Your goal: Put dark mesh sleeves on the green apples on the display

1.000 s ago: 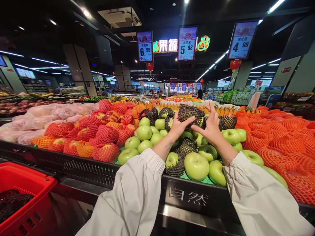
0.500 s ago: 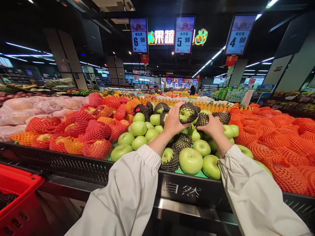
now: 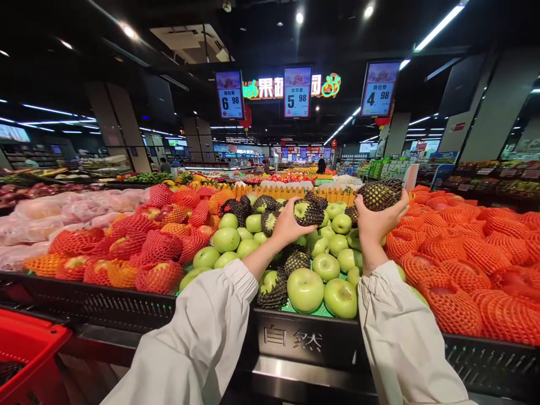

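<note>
Head view. Left hand (image 3: 287, 225): raised over the apple bin (image 3: 304, 337), fingers closed around a green apple (image 3: 307, 212) half-sleeved in black netting. Right hand (image 3: 377, 219): lifted higher, palm up, gripping a loose black net sleeve (image 3: 378, 194). Progress, judged: some apples netted, many bare. Red basket (image 3: 29, 354) at lower left.

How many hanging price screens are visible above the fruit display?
3. The left blue price screen reads 6.98, the middle one 5.98, the right one 4.98. More distant screens may be hidden.
</note>
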A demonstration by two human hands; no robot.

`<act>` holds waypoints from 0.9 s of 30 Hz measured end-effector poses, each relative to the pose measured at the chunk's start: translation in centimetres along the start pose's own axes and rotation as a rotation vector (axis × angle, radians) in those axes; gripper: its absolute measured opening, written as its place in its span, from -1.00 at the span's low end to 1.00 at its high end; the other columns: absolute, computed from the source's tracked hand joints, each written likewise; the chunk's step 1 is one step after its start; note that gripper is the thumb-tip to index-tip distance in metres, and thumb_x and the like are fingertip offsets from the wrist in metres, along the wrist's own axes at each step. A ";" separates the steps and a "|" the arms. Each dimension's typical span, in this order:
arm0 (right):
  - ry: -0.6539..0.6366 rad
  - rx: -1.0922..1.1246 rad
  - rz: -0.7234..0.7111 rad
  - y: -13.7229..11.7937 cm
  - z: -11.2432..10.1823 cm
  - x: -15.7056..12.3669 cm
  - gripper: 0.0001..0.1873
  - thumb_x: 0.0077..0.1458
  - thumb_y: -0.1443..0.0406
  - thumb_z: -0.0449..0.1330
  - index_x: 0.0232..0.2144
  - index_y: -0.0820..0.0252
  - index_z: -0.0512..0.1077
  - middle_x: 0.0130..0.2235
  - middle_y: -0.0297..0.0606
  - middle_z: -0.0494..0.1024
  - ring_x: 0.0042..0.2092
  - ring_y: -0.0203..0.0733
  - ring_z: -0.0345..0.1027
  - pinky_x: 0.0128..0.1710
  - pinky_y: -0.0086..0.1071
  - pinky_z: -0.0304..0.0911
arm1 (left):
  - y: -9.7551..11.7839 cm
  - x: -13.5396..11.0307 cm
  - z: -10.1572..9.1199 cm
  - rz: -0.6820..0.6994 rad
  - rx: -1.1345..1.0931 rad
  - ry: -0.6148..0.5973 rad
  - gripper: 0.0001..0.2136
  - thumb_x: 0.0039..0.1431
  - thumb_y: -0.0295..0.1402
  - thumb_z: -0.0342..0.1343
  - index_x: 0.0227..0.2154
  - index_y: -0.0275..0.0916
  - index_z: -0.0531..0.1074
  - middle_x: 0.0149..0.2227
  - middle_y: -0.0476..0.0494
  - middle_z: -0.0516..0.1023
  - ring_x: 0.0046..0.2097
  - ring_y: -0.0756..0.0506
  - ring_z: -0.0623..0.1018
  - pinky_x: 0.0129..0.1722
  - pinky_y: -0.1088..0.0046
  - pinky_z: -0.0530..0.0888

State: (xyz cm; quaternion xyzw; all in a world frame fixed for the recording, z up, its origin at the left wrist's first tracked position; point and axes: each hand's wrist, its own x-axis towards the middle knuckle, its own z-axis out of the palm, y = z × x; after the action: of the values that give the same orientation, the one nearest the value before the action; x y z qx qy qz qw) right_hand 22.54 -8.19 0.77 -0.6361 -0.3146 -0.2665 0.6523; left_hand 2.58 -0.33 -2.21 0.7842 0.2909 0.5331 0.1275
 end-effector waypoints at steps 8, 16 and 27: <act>0.051 -0.018 -0.098 0.3 0.5 -0.4 -0.08 0.04 0.09 0.24 0.30 0.25 -0.10 0.24 0.21 0.24 0.31 0.26 0.14 0.25 0.20 0.16 | 1.1 3.9 5.8 -0.026 0.152 -0.416 -0.11 -0.26 -0.17 0.47 0.20 -0.27 0.26 0.22 -0.38 0.45 0.19 -0.38 0.50 0.17 0.11 0.43; 0.015 0.068 -0.038 -0.4 0.0 -0.6 -0.09 0.06 0.09 0.21 0.30 0.29 -0.10 0.26 0.22 0.18 0.35 0.24 0.05 0.28 0.15 0.13 | 0.7 5.1 7.6 -0.062 0.362 -0.622 0.02 -0.19 -0.08 0.41 0.35 -0.25 0.11 0.34 -0.48 0.21 0.29 -0.44 0.39 0.25 0.13 0.36; -0.007 0.058 -0.038 -0.8 -0.2 -0.7 -0.08 0.06 0.09 0.21 0.32 0.24 -0.12 0.27 0.23 0.19 0.33 0.29 0.07 0.26 0.24 0.13 | -0.2 8.7 4.3 -0.113 0.301 -0.413 -0.55 0.34 -0.14 -0.15 0.12 -0.22 0.42 0.22 -0.27 0.47 0.24 -0.18 0.43 0.25 0.27 0.33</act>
State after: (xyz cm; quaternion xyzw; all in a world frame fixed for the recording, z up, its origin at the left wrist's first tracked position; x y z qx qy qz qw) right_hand 21.47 -8.42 0.72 -0.6117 -0.3365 -0.2675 0.6641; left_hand 8.71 5.51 2.60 0.8690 0.3782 0.3043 0.0955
